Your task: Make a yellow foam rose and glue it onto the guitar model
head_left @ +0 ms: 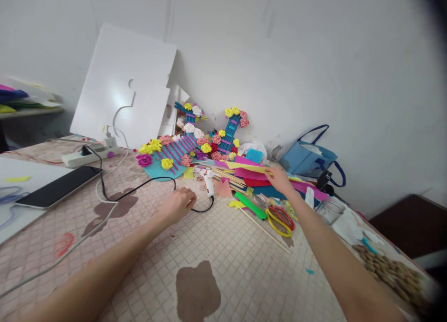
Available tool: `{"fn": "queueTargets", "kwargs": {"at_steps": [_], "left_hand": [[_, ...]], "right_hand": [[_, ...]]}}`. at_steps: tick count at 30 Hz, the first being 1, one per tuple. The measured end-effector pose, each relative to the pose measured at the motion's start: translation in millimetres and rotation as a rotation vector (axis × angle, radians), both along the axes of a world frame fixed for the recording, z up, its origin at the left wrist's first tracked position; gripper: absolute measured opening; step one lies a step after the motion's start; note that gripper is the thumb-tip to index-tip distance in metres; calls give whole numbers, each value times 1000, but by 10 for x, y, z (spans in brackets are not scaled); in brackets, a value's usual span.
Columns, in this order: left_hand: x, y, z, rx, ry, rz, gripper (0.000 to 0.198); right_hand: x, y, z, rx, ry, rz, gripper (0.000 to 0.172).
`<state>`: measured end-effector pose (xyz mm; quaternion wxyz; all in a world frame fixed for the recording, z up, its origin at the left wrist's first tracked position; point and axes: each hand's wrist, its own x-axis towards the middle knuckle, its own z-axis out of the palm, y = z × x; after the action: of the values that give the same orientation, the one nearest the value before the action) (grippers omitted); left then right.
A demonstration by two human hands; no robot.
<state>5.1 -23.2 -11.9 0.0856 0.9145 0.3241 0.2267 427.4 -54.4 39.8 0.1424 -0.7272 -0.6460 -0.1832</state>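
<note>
My right hand (278, 179) reaches into the pile of coloured paper and pinches the edge of a yellow paper sheet (246, 167). Magenta paper (244, 160) lies around that sheet. Low over the table, my left hand (179, 204) has its fingers curled; what they hold, if anything, is hidden. The black cord (202, 211) of a white glue gun (208, 182) passes behind this hand. Thin wooden sticks (230, 178) lie between the glue gun and the paper. A green roll (250, 205) and yellow-handled scissors (278, 223) are in front of my right hand.
Behind stand craft pieces with paper flowers (167, 155). A power strip (91, 155), a white cable (104, 224) and a tablet (61, 186) occupy the left. At right are a blue bag (303, 159), a glass jar (330, 211) and peanuts (391, 273). A white board (122, 84) leans against the wall.
</note>
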Motion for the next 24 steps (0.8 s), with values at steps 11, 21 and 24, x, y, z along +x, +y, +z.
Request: {"fn": "queueTargets", "kwargs": {"at_steps": [11,21,24], "left_hand": [[8,-42,21,-20,-65,1,18],[16,-42,-18,-157,-178,-9,17],[19,-26,-45,-228,-223,-7,17]], "right_hand": [[-102,-387,-241,-7,1,103,26],[-290,-868,58,192,12,286,23],[-557,-1088,218,285,23,428,19]]}}
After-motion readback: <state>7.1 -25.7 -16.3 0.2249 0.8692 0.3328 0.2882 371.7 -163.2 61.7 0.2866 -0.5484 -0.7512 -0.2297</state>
